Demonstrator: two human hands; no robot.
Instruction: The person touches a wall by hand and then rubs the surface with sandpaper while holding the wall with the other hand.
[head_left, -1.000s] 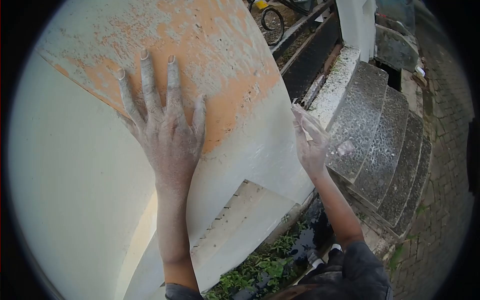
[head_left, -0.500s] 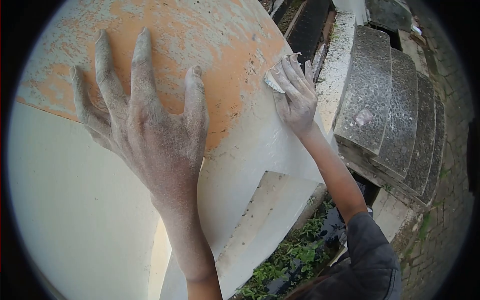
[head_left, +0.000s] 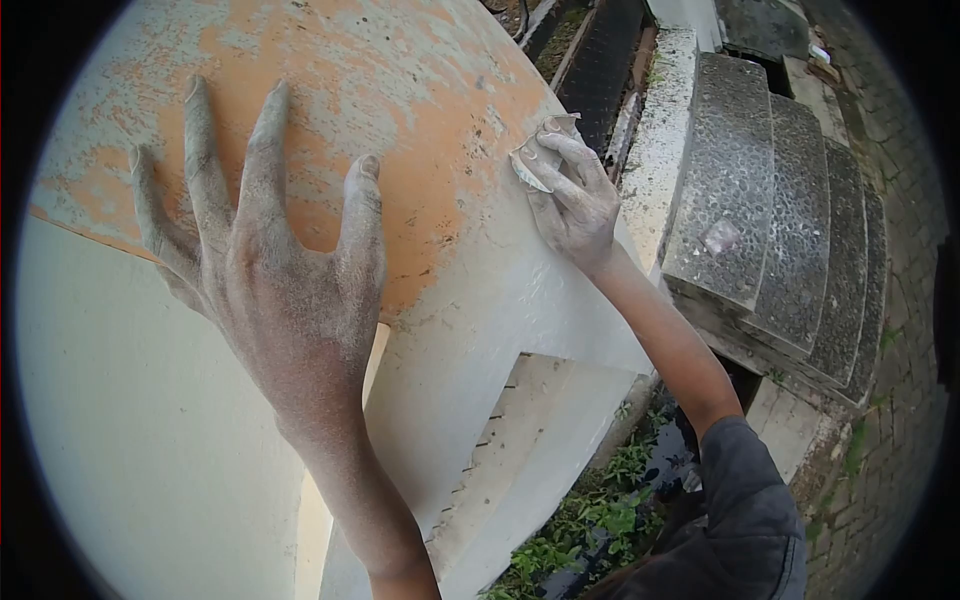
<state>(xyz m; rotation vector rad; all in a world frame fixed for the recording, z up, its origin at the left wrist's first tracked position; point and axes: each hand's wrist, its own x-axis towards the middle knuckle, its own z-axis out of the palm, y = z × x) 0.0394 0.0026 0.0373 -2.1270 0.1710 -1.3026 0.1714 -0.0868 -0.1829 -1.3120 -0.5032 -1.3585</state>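
R sleeve [head_left: 745, 475]: short, dk grey, approx. elbow-length, matte cloth w/ soft creases; thin seam line [head_left: 784, 560] runs nr its lower outer edge. Shirt body [head_left: 690, 560], L of & below sleeve, same dk fabric. R forearm [head_left: 665, 330], up-L from sleeve: bare, slim, a bit dusty nr wrist. R hand [head_left: 580, 210], further up-L of sleeve: powdery, fingers partly hidden. L hand [head_left: 290, 270], far L of sleeve: heavily powdered on fingers & back, less so toward L forearm [head_left: 370, 500], also bare. L thumb [head_left: 362, 215]: short, rounded nail.
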